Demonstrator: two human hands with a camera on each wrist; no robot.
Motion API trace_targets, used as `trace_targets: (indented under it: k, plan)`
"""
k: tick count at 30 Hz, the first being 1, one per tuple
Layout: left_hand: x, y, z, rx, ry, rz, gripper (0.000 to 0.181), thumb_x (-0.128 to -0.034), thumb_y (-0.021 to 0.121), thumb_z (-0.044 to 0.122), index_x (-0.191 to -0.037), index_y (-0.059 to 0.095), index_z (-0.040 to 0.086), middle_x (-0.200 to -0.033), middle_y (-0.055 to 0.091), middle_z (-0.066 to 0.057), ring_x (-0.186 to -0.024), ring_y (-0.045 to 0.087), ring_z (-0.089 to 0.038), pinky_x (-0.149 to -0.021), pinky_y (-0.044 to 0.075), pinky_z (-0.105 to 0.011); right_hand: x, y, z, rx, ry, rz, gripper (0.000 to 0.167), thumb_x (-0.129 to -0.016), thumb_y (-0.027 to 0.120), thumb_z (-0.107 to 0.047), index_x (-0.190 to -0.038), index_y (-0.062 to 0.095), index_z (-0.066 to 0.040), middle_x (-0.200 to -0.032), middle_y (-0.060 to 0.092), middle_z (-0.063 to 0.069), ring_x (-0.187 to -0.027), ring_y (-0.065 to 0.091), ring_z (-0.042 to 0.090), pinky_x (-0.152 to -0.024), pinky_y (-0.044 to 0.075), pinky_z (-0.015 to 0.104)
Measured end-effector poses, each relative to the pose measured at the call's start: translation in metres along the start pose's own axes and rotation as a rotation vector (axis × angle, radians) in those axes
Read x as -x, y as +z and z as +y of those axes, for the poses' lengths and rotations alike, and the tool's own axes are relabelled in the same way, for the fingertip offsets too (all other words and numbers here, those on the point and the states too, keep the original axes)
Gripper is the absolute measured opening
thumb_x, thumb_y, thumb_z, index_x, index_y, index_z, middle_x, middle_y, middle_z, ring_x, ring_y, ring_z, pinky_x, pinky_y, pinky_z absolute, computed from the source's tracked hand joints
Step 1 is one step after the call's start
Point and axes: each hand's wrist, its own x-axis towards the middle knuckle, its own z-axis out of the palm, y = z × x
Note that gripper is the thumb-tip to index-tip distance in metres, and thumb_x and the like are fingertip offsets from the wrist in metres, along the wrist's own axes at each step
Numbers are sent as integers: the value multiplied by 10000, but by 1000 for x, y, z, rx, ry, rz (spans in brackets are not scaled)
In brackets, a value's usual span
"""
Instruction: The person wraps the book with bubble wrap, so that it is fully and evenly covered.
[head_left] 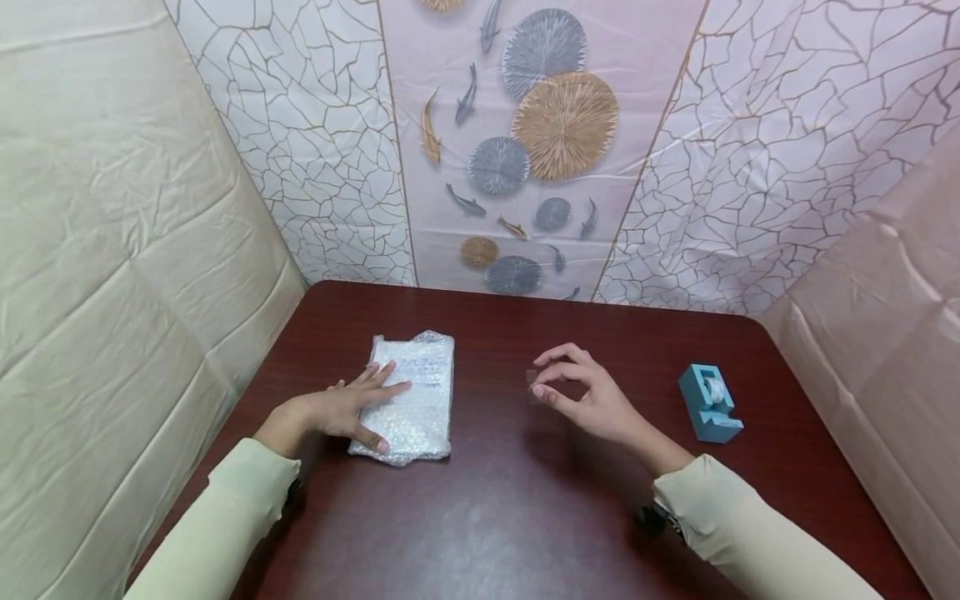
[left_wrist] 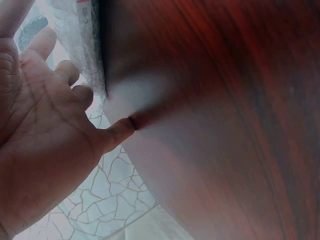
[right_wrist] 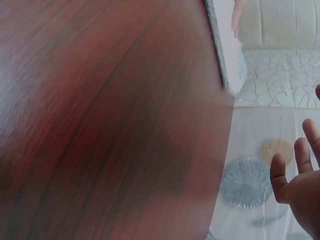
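Note:
A flat packet in bubble wrap (head_left: 422, 421) lies on the left part of the table, with faint blue writing showing through. My left hand (head_left: 347, 412) rests on its left side, fingers spread across the wrap. To the right of the packet, my right hand (head_left: 596, 402) is raised over the table and pinches a small piece of clear tape (head_left: 531, 380) between thumb and fingertips. In the right wrist view, some fingers of the right hand (right_wrist: 302, 185) show, but the tape is out of sight. The left wrist view catches the palm of the left hand (left_wrist: 45, 120) beside the wrap's edge (left_wrist: 82, 40).
A blue tape dispenser (head_left: 707, 408) with a roll in it stands on the right of the dark red-brown table (head_left: 480, 517). Patterned cloth (head_left: 510, 167) hangs behind the table, and pale cloth walls (head_left: 112, 275) rise at both sides.

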Motion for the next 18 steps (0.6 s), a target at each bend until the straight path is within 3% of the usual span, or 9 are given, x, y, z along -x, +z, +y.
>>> trace_targets:
  k: [9, 18]
  plan:
    - [0, 1, -1, -3, 12, 2, 1134, -888, 902, 505, -1776, 253, 229, -1875, -83, -156, -1719, -136, -469, -1231, 8, -906, -11, 18, -7, -60, -8, -21, 34, -990, 842, -129, -978, 850, -160, -1289, 709, 94, -1277, 631, 285, -1088, 448, 264]
    - [-1, 0, -1, 2, 0, -2, 1137, -887, 903, 507, -1778, 246, 249, -1877, -91, -139, -1721, -147, -457, -1240, -7, -896, -22, 38, -8, -108, 2, -58, 65, -995, 834, -116, -1015, 857, -173, -1295, 705, 85, -1236, 655, 265, -986, 583, 386]
